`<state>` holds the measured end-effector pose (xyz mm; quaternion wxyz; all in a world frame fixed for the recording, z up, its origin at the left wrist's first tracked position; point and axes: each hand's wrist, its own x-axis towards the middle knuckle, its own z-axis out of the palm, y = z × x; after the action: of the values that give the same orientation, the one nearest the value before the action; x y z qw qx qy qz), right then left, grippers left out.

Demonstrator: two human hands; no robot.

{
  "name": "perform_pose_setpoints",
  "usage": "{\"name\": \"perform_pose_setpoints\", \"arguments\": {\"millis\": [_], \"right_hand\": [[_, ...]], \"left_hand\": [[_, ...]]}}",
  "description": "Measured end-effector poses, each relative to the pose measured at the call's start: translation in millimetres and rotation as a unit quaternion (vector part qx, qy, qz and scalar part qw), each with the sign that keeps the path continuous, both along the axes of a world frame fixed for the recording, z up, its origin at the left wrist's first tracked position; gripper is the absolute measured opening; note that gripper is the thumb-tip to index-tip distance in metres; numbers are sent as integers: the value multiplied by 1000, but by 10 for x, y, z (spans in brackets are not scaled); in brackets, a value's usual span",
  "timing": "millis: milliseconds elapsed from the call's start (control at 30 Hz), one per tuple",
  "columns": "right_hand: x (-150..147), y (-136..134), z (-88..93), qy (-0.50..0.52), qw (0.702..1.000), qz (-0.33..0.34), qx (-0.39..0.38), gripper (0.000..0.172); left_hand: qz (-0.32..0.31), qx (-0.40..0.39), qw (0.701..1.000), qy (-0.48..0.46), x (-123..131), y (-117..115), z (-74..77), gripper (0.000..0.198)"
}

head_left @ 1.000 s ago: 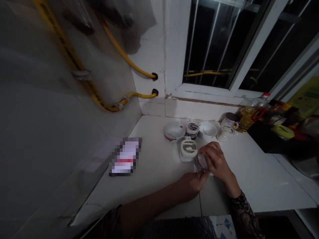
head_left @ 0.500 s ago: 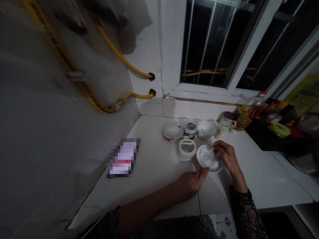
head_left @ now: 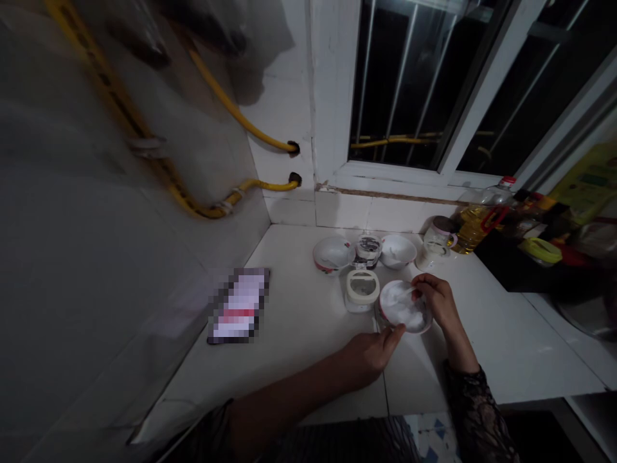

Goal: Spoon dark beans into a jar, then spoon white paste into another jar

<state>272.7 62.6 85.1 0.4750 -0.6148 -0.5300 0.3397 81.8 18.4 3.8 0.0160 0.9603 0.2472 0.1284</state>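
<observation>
A bowl (head_left: pixel 425 326) with a bit of red on its outside holds a white, powdery-looking substance (head_left: pixel 402 308). My left hand (head_left: pixel 373 354) grips the near rim of this bowl between thumb and fingers. Over its right side, my right hand (head_left: pixel 435 299) is closed on the handle of a pale spoon (head_left: pixel 407 292), whose far end lies in the white substance. Just left of the bowl stands a square clear jar (head_left: pixel 361 292) with a cream-coloured rim.
Behind are a flowered bowl (head_left: pixel 332 255), a small jar with dark contents (head_left: pixel 367 249) and a white bowl (head_left: pixel 398 251). A lidded jar (head_left: pixel 436 241) and an oil bottle (head_left: pixel 470 228) stand farther right. A blurred-out flat object (head_left: pixel 240 305) lies left on the counter (head_left: pixel 289 334).
My right hand has shifted slightly with the spoon, whose tip now lies a little farther left in the white substance. My left hand stays on the bowl.
</observation>
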Motion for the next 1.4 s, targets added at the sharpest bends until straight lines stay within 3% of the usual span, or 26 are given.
{"name": "perform_pose_setpoints", "arguments": {"millis": [233, 433, 967, 1400], "right_hand": [[91, 41, -7, 72, 997, -18, -12, 14], [151, 72, -20, 88, 996, -30, -16, 14], [192, 105, -34, 107, 993, -52, -17, 11], [147, 102, -24, 123, 992, -42, 7, 13]], "left_hand": [[-6, -12, 1000, -4, -14, 9, -22, 59], [-2, -20, 1000, -9, 8, 22, -75, 66], [-7, 6, 1000, -9, -12, 6, -17, 61], [-12, -2, 1000, -23, 2, 20, -64, 63]]}}
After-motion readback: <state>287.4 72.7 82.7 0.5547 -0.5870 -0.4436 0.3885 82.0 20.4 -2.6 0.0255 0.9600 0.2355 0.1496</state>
